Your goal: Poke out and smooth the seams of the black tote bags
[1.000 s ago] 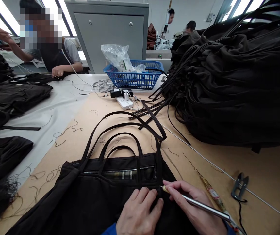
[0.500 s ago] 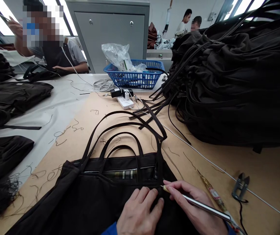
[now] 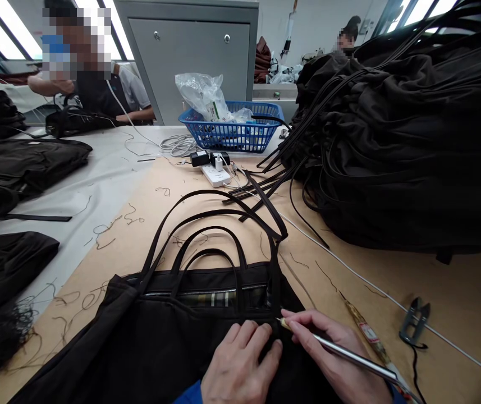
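Tan board (image 3: 454, 280) over a white table (image 3: 97, 168), strewn with thread scraps; blue basket (image 3: 232, 132) and grey cabinet (image 3: 189, 62) beyond. Black tote bag (image 3: 160, 336) at the near edge, under the left hand (image 3: 240, 359), fingers spread and pressing. Right hand (image 3: 333, 348) clenched around a slim metal tool (image 3: 362, 359), tip at the bag. Co-worker's arm (image 3: 50, 85) lower than before.

Table (image 3: 454, 280) room is available right of the right hand (image 3: 333, 353), though a slim tool (image 3: 369, 336) and the snips (image 3: 413, 322) lie there and a white cable (image 3: 349, 269) crosses it. Forward passage is obstructed by the bag handles (image 3: 206, 224); upper-right passage, by the bag pile (image 3: 408, 140).
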